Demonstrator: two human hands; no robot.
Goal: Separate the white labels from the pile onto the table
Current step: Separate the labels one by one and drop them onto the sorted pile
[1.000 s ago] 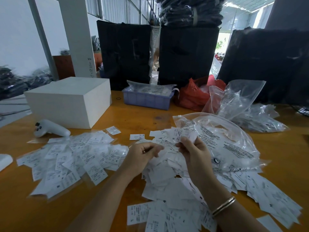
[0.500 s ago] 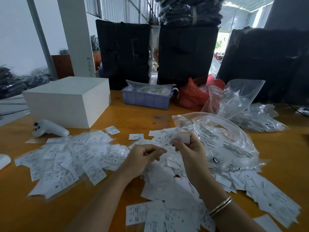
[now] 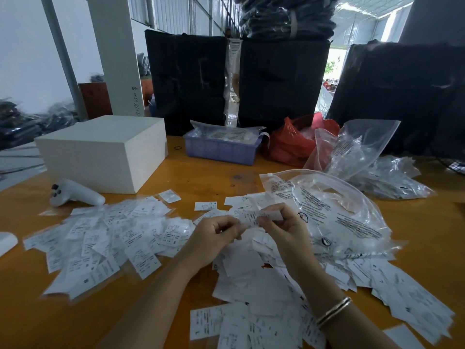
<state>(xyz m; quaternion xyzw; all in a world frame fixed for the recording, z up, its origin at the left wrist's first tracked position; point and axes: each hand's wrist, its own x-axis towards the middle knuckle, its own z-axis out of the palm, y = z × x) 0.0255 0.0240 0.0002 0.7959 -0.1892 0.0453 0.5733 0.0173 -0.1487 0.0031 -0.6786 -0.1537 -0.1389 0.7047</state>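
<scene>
White labels (image 3: 259,216) being pinched between right hand (image 3: 286,229) and left hand (image 3: 216,238) – both gripping 1 small bunch above the pile (image 3: 254,278), likely peeling labels apart for dropping on the spread (image 3: 108,238) at left

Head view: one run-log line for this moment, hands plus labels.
phase: separating | left hand: pinching labels | right hand: pinching same labels | pile: beneath hands | spread labels: on table, left
</scene>
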